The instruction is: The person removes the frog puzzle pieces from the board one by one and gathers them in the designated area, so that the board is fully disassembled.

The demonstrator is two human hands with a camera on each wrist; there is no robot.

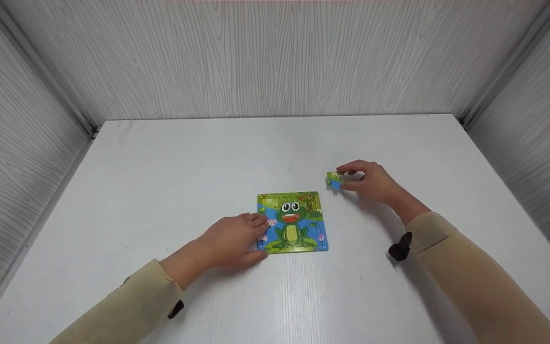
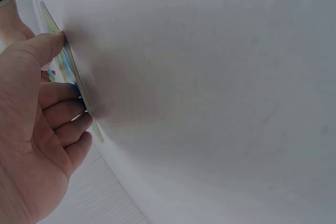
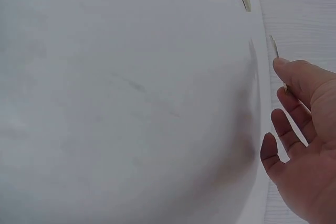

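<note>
At the left, a beige sleeve (image 1: 127, 306) is reaching in over the white table (image 1: 184, 167), and the left hand (image 1: 232, 239) is resting its relaxed fingers on the left edge of the square frog puzzle (image 1: 293, 222), gripping nothing. The puzzle is lying flat on the table between the hands. Beyond its far right corner, a small green-and-blue piece (image 1: 333, 181) is hanging above the table, the right hand (image 1: 373, 184) pinching it between thumb and forefinger.

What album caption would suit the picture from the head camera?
Left hand holding a frog puzzle on a white table, right hand pinching a small green-and-blue piece.
</note>
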